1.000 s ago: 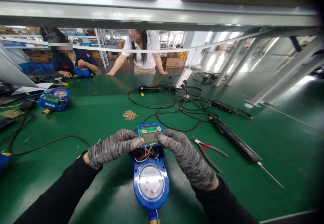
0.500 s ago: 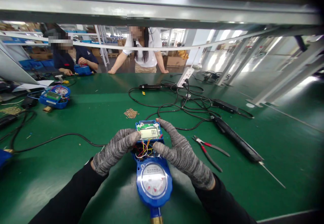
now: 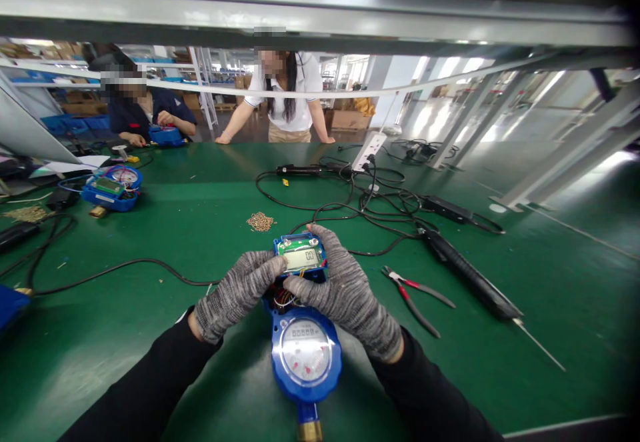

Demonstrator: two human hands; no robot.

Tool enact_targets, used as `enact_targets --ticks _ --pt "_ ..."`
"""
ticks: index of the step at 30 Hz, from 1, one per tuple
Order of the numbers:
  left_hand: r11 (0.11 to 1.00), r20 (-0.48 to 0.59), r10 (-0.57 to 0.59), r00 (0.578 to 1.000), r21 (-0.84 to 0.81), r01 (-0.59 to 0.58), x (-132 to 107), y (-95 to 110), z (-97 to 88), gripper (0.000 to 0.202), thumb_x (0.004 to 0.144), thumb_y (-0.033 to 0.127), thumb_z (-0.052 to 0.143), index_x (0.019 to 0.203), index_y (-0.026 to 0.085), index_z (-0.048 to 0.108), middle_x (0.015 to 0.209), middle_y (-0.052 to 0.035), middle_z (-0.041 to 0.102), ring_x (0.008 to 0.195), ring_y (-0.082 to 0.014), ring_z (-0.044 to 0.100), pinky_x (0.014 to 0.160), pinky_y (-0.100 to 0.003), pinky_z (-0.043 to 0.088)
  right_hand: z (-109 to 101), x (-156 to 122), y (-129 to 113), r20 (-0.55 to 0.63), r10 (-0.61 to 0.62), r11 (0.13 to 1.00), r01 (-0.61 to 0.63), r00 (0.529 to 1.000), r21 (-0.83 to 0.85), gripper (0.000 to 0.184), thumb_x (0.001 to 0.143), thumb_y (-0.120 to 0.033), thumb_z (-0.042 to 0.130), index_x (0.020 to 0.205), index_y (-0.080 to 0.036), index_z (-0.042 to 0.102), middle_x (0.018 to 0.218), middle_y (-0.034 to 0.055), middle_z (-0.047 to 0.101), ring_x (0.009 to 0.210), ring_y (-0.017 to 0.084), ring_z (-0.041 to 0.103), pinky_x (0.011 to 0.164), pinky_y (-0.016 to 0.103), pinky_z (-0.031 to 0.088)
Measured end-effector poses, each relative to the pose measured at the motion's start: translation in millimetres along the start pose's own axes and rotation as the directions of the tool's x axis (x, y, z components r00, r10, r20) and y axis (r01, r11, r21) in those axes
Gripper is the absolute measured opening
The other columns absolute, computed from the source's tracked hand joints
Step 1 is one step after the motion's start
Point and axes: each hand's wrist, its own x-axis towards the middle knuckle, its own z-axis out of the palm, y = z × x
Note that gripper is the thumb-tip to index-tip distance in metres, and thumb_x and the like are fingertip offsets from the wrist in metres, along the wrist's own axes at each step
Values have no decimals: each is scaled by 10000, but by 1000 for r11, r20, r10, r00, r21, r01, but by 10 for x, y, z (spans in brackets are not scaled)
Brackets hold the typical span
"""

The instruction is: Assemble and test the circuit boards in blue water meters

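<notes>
From where I'm sitting on the head feed, I've got both gloved hands on the display module (image 3: 301,257), which sits tilted at the top of the blue meter (image 3: 306,352), right in the middle of my view on the green table (image 3: 210,195). The LCD reads 0.0, btw.

My left hand (image 3: 237,293) pinches the left edge, thumb on the front. My right hand (image 3: 353,292) holds it in a wider grip, fingers round the right side up to the top corner and thumb across the lower edge. Can't tell how hard either one is squeezing, and the fingertips behind are hidden.

Tips, imo: keep the thumbs on the frame and off the glass, press evenly from both sides so it doesn't twist, and mind the thin wires (image 3: 285,297) just below the module. That right thumb is super close to them, so I'd guess a snag or pinch is the main risk.

Loose stuff around: a pile of small brass-coloured pieces (image 3: 261,221) beyond the meter, and red-handled pliers (image 3: 411,304) off to the right.
</notes>
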Motion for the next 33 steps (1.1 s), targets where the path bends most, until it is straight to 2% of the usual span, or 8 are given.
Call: enact_targets --ticks 5,10,16,20,24,28,30,33 --pt "998 23 -15 1000 53 14 14 3 -29 439 790 587 718 952 180 744 847 -39 709 779 -179 601 763 -311 508 43 55 69 -58 -308 916 279 950 -288 779 716 -451 772 1357 -91 518 1285 197 647 1177 350 618 1030 522 494" --pt "997 -22 1 1000 74 1 18 11 -42 491 750 627 735 967 187 736 941 -54 722 850 -196 616 837 -338 517 54 59 170 -65 -412 855 360 909 -374 773 748 -487 751 1360 -88 498 1278 197 644 1184 366 597 1045 548 478" --pt "996 85 37 996 79 -44 1 32 -22 459 778 608 715 965 193 766 1016 -67 738 990 -237 636 946 -359 500 41 -26 238 3 -479 783 430 878 -449 727 850 -381 682 1463 -131 383 1386 179 585 1334 355 495 1185 574 316" --pt "997 11 13 1000 75 -14 -22 10 -22 429 775 568 741 962 182 762 1035 -79 738 1003 -243 636 941 -365 500 -58 -35 219 48 -388 860 380 921 -340 785 825 -388 726 1486 -165 367 1436 161 547 1338 328 502 1153 534 384" --pt "997 43 7 999 -74 -3 -36 47 4 409 790 566 731 950 191 760 990 -68 752 955 -226 649 906 -349 510 -259 -133 218 92 -227 954 240 970 -181 953 757 -494 789 1523 -201 304 1516 160 463 1382 335 461 1122 535 425" --pt "996 44 -2 999 -94 7 -45 56 21 413 791 563 733 953 184 761 944 -66 755 907 -215 658 872 -342 515 -372 -364 186 -152 -152 973 121 977 -195 453 832 -356 705 1234 -194 573 1114 129 692 1008 287 679 881 494 573" --pt "995 26 -17 1000 -95 19 -48 42 19 421 791 560 734 982 185 756 974 -71 754 925 -217 658 867 -343 516 -354 -481 134 -141 -82 985 59 987 -160 233 838 -308 674 1046 -207 649 866 67 702 770 233 683 707 415 594" --pt "996 0 -37 999 -84 37 -45 25 18 430 780 556 746 995 183 749 1012 -79 751 956 -221 656 861 -342 522 -260 -578 32 -45 14 996 -18 999 -92 152 843 -288 645 962 -212 699 786 50 707 694 214 669 658 382 579"
